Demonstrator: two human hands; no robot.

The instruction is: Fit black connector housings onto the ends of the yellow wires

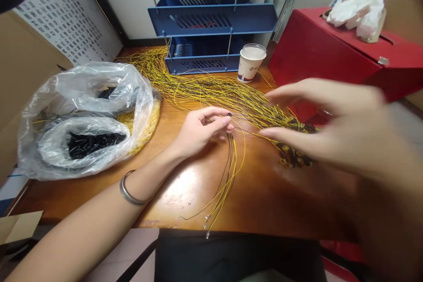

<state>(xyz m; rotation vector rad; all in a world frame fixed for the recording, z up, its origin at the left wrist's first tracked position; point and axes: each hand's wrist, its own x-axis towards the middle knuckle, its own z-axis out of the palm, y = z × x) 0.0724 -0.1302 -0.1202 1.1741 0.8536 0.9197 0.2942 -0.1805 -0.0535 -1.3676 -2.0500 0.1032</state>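
Note:
My left hand point(208, 130), with a metal bangle on the wrist, pinches a small black cap point(229, 115) between thumb and fingertips. Beneath these fingers a few yellow and black wires point(228, 176) hang down to the table's front edge, with small metal terminals at their ends. Whether the hand grips those wires too, I cannot tell. My right hand point(330, 114) is smeared by motion, its thumb and fingers apart, with nothing visible between them. It hovers in front of a long bundle of yellow and black wires point(211, 90) lying across the table.
To the left stands a clear plastic bag point(148, 128) with black caps point(94, 143) and yellow pieces. Behind the bundle are a blue tiered tray point(211, 20) and a paper cup point(250, 64). A red box point(307, 39) with tissues point(358, 11) on top stands right on the wooden table point(257, 194).

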